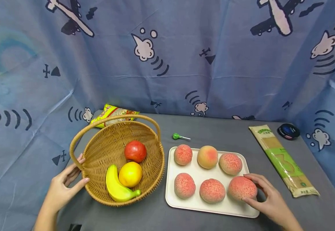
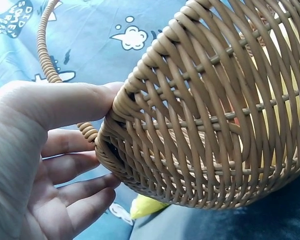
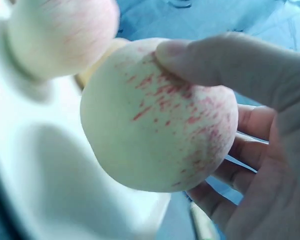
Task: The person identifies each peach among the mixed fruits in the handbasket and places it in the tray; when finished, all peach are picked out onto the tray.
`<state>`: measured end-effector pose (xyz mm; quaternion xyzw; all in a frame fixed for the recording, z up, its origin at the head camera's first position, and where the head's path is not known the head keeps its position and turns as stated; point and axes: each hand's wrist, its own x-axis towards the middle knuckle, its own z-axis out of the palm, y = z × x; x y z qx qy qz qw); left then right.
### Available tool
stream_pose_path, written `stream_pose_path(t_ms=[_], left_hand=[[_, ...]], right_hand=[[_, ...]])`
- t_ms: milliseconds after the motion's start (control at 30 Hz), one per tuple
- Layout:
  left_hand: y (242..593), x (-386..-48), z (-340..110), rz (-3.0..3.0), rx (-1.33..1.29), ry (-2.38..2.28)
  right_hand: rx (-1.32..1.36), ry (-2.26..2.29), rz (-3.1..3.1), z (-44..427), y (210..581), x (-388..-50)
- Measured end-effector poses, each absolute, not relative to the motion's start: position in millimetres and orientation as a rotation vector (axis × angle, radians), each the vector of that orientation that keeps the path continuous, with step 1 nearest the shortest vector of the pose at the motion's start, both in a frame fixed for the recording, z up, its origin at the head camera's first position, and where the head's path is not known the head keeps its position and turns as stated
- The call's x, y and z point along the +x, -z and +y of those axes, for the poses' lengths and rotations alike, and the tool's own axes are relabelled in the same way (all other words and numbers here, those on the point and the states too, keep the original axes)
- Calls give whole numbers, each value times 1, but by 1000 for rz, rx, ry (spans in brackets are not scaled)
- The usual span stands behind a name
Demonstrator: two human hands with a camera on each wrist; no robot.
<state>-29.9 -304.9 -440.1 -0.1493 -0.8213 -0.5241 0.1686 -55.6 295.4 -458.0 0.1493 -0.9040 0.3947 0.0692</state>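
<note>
My left hand holds the left edge of a wicker basket, close to the foot of its handle. In the left wrist view, the thumb presses on the woven rim and the other fingers reach round its far side. Inside the basket lie a red apple, an orange and a banana. Between thumb and fingers, my right hand grips a speckled pink peach over the right end of a white tray. Seen from the right wrist, that peach appears raised off the tray.
Several more peaches sit on the tray in two rows. Behind it lies a green lollipop. A yellow food packet is behind the basket. To the right are a long noodle packet and a dark round tin.
</note>
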Motion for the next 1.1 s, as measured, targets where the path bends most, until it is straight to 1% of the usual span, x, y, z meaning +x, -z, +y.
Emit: stream_pose_path(t_ms=[133, 300, 600, 867, 967, 1100], left_hand=[[440, -29, -305, -2341, -425, 1486], [439, -30, -306, -2318, -453, 1509], [438, -28, -306, -2354, -430, 1454], [442, -27, -309, -2286, -448, 1464], [442, -26, -310, -2305, -405, 1419], [436, -19, -308, -2323, -283, 1288]], right_hand=[[428, -1111, -2765, 296, 470, -51], [456, -1100, -2762, 294, 475, -49], [471, -1012, -2886, 295, 466, -53], [408, -963, -3046, 294, 462, -58], [422, -1005, -3047, 295, 463, -57], [441, -1090, -2981, 297, 465, -53]])
